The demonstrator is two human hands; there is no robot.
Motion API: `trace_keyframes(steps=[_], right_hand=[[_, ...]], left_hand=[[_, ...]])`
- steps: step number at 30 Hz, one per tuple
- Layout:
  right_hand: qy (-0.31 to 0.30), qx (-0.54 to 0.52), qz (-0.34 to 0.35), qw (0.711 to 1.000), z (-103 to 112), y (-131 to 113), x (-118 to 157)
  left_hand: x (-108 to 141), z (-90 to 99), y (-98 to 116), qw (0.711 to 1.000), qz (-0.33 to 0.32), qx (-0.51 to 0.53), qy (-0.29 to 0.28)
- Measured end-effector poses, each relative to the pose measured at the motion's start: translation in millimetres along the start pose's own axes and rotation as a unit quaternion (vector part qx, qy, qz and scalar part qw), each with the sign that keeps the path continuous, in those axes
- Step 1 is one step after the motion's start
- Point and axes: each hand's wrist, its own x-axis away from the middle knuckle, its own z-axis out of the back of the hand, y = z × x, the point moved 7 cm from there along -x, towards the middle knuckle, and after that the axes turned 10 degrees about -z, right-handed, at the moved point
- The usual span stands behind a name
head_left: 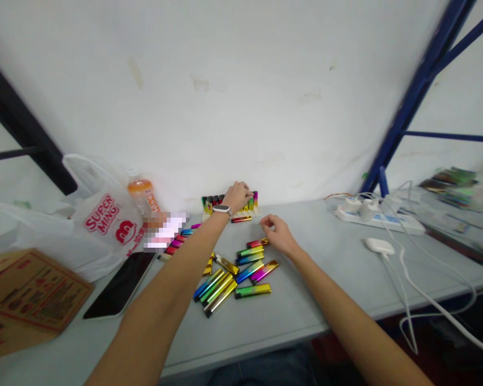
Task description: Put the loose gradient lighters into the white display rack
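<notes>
Metallic, multicoloured lighters stand upright in a row in a pale holder against the wall. My left hand, with a watch on its wrist, reaches over this row, its bent fingers closed at the top of a lighter near the right end. One red lighter lies flat just in front of the holder. To the right, my right hand hovers low over the table with thumb and fingers pinched; anything between them is too small to make out. Below it lie a red lighter and a loose pile including a green-yellow lighter.
On the left are a phone or tablet, a cardboard box, a white plastic bag and an orange drink bottle. More lighters lie beyond my left forearm. A power strip and white charger with cables sit right.
</notes>
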Motion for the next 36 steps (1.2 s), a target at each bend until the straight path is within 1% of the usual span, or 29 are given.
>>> trace_keyframes(steps=[4, 7, 9, 10, 12, 14, 18, 21, 22, 24, 26, 27, 28, 29, 30, 32, 34, 36], right_hand=[[-0.065, 0.120, 0.008, 0.991, -8, -6, 6], [-0.119, 0.203, 0.014, 0.972, -11, -10, 11], [-0.157, 0.241, 0.012, 0.958, -12, -12, 11], [-0.175, 0.255, 0.009, 0.951, -12, -13, 10], [-0.210, 0.275, 0.002, 0.938, -14, -15, 6], [-0.235, 0.282, -0.007, 0.930, -16, -17, 2], [-0.256, 0.299, -0.023, 0.919, -24, -20, -7], [-0.254, 0.300, -0.008, 0.919, -32, -22, -9], [-0.248, 0.288, 0.000, 0.925, -35, -23, -10], [-0.220, 0.233, 0.010, 0.947, -39, -28, -11], [-0.182, 0.132, 0.012, 0.974, -42, -35, -11], [-0.166, 0.063, 0.008, 0.984, -44, -39, -10], [-0.156, -0.013, -0.002, 0.988, -46, -44, -10], [-0.152, -0.092, -0.017, 0.984, -50, -48, -8], [-0.152, -0.169, -0.035, 0.973, -54, -52, -7], [-0.158, -0.297, -0.070, 0.939, -64, -62, -3], [-0.169, -0.376, -0.098, 0.906, -73, -71, 0], [-0.182, -0.417, -0.121, 0.882, -81, -76, 4]], left_hand=[[11, -3.4, 11, 0.996, -0.023, -0.076, -0.028], [17, -3.4, 17, 0.996, -0.025, -0.078, -0.043], [21, 0.1, 19, 0.997, -0.017, -0.071, -0.038], [24, 3.8, 20, 0.997, -0.012, -0.067, -0.025], [33, 14.4, 21, 0.998, 0.003, -0.055, 0.019], [48, 26.3, 22, 0.997, 0.016, -0.034, 0.067], [93, 44.1, 24, 0.991, 0.028, 0.021, 0.127], [127, 50.0, 23, 0.987, 0.041, 0.058, 0.146], [136, 51.1, 23, 0.985, 0.043, 0.071, 0.152], [151, 52.8, 23, 0.981, 0.048, 0.090, 0.168], [159, 53.0, 24, 0.977, 0.056, 0.102, 0.178], [162, 52.7, 25, 0.976, 0.060, 0.107, 0.179], [164, 52.3, 25, 0.975, 0.064, 0.113, 0.179], [165, 52.1, 27, 0.975, 0.066, 0.118, 0.179], [166, 52.2, 28, 0.974, 0.066, 0.123, 0.179], [167, 53.3, 31, 0.973, 0.063, 0.133, 0.180], [169, 55.2, 32, 0.971, 0.061, 0.142, 0.183], [171, 56.6, 33, 0.970, 0.062, 0.149, 0.184]])
